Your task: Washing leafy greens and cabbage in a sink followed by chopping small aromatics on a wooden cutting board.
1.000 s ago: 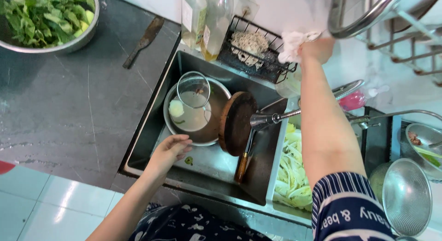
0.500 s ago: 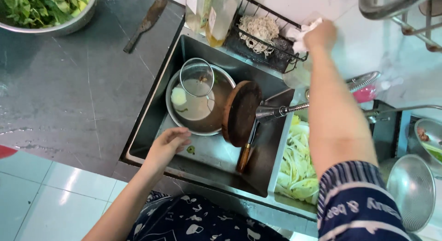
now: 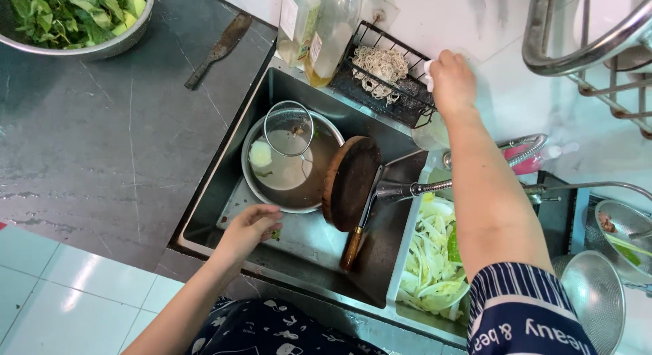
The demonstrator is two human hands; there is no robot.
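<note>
- Two hands are ours here: our left hand (image 3: 248, 229) hangs over the near edge of the steel sink (image 3: 204, 212), fingers loosely curled, gripping nothing, just beside the round metal basin (image 3: 319, 192).
- We see a small wire strainer (image 3: 288, 127) resting on that basin, which holds murky water; a round wooden cutting board (image 3: 350, 182) leans against its right side, and a wooden-handled knife (image 3: 356, 233) lies next to the board.
- Our right hand (image 3: 451, 83) reaches to the wall behind the sink, closed around a white cloth (image 3: 428, 67); only a corner shows, so we take it for a rag.
- We find a black wire basket (image 3: 401, 97) with a pale scrubber just left of that hand.
- Further left, two clear bottles (image 3: 319, 29) of yellowish liquid stand in the corner, each with a pale rectangular label.
- Pale cut cabbage (image 3: 431, 260) fills the white tub right of the sink.
- Far left, on the dark counter, sits a bowl of greens (image 3: 75, 19) with a cleaver (image 3: 217, 49) nearby.
</note>
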